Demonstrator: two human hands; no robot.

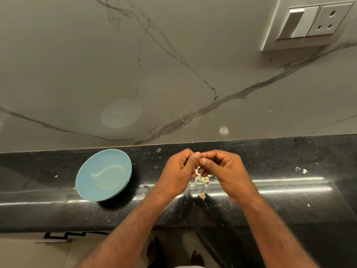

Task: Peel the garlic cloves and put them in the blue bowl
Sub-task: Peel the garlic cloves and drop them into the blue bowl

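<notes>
We see the black counter (289, 190), the blue bowl (104, 175) on it, apart from the left hand (179, 169), which meets the right hand (224, 171) thumb-to-thumb, fingers curled, over peel scraps (201, 179); can't tell whether they pinch a garlic clove.

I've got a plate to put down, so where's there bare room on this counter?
Best: the black counter left of the blue bowl, out to the picture's edge. Also the stretch between the right hand and the scraps far right. Crowded: the middle, garlic skins piled under both hands; the strip between bowl and left hand is narrow.
</notes>
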